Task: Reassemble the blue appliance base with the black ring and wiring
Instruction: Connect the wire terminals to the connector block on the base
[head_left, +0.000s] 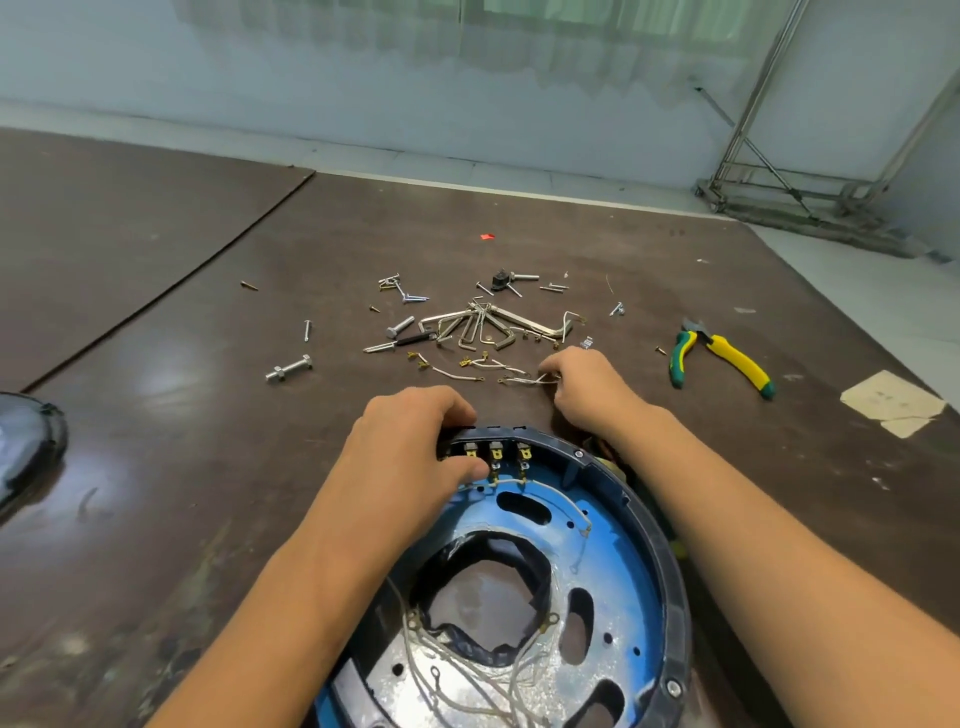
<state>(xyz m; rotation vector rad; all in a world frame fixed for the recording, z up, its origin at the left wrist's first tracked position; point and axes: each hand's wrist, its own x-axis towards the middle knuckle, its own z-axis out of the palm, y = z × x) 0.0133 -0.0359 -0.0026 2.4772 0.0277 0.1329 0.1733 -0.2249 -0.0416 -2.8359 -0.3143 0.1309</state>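
Round blue metal base (618, 566) sits on the scuffed brown table (208, 467) right in front of me, with the matte black ring (662, 545) wrapped around its rim. Left hand (410, 441) curls over the ring's far edge, thumb by three brass terminals (496, 454). Right hand (587, 384) pinches a thin pale loose wire (519, 380) on the table just beyond. Frayed whitish wiring (467, 654) tangles inside the base. Shiny L-shaped hex keys (483, 325) and green-and-yellow pliers (722, 353) lie farther back.
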